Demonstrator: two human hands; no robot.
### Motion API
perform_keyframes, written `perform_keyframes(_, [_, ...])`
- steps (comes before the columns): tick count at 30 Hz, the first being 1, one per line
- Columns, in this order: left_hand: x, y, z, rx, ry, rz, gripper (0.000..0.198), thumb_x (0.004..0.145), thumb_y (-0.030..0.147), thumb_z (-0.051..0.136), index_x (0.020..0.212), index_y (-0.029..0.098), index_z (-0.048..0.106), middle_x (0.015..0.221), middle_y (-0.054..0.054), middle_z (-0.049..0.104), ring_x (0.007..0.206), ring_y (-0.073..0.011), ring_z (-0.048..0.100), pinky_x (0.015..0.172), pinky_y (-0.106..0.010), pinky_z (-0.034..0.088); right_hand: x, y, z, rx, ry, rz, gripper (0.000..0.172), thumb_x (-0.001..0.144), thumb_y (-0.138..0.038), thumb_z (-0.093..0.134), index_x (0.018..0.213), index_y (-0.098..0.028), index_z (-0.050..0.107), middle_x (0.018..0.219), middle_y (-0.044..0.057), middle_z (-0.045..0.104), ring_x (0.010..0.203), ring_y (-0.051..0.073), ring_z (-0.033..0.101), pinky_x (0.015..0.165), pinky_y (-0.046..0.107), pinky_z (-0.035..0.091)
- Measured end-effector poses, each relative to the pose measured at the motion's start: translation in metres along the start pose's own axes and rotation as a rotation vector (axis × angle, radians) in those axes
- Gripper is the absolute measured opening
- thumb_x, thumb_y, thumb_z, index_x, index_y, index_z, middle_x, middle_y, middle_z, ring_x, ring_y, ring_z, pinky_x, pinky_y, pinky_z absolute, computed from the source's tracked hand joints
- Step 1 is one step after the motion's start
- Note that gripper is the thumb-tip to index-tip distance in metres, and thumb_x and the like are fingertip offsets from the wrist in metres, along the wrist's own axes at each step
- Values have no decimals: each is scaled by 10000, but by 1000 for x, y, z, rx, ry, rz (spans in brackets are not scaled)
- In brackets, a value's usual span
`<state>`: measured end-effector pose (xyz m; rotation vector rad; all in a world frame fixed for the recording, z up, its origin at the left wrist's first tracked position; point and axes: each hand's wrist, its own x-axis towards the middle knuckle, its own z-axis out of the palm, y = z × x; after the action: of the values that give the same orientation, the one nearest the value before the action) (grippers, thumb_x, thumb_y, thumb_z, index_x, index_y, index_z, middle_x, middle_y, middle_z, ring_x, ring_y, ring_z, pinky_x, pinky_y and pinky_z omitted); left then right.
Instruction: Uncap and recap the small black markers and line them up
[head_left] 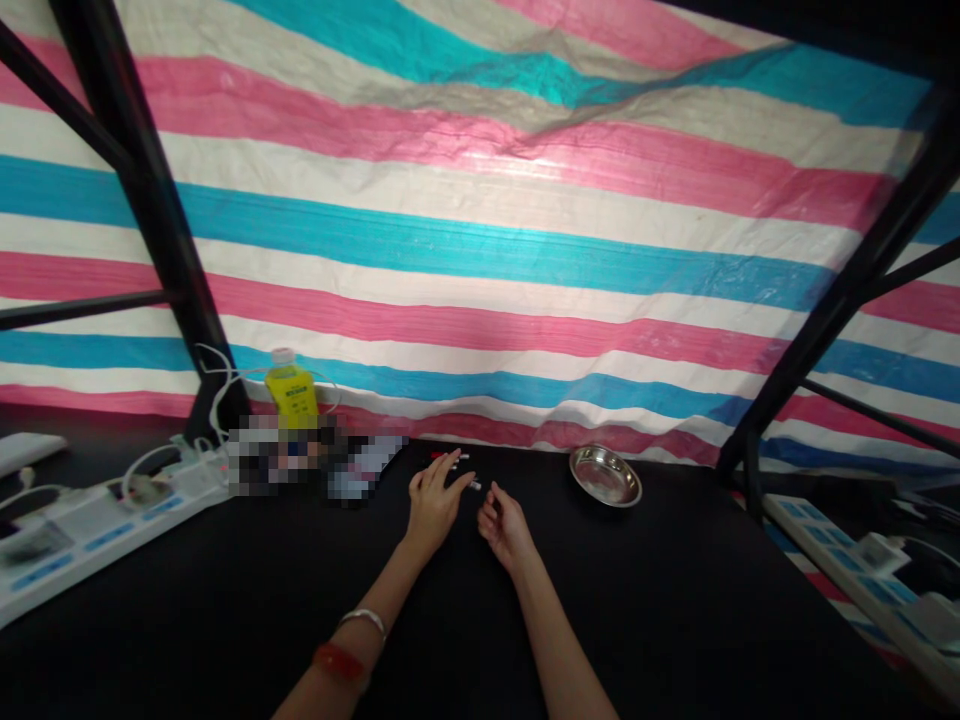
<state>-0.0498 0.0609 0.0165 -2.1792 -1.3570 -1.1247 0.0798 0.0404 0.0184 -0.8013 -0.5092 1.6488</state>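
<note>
Several small pen-like items with white ends, one of them red, lie on the black table near its back edge. My left hand is over them, palm down, fingers apart; whether its fingertips touch them is hard to tell. One white end shows between my two hands. Just to the right, my right hand has its fingers curled in, thumb side up. Anything inside those fingers is too small to make out. A round shiny metal dish sits further right, touched by neither hand.
A yellow bottle stands at the back left beside blurred items. White power strips lie at left and far right, with plugs and cables. Black metal posts frame both sides; a striped sheet hangs behind.
</note>
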Motion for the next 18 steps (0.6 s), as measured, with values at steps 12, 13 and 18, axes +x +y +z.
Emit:
perform_keyframes(12, [2,-23,9,-33,0,-649,227,785,186,446,881,212,650,1162,-121,531,1114,-302,442,859,-490,329,9,-12,-30,-775,525,-695,389,768,-533,443,532,-225,425,462,-58,376,479,114,388,491,234,324])
perform_keyframes(13, [2,-23,10,-27,-25,-630,225,777,177,453,875,211,653,1174,-126,521,1127,-307,432,862,-495,333,8,-11,-30,-917,516,-705,358,775,-507,451,559,-223,476,487,-46,416,526,131,426,530,242,346])
perform_keyframes(18, [3,-19,13,7,-111,-497,264,769,134,452,918,209,656,1228,-137,484,1169,-299,406,891,-484,347,14,-13,-15,-1441,356,-668,195,784,-342,514,872,-255,665,726,21,595,764,194,517,654,270,389])
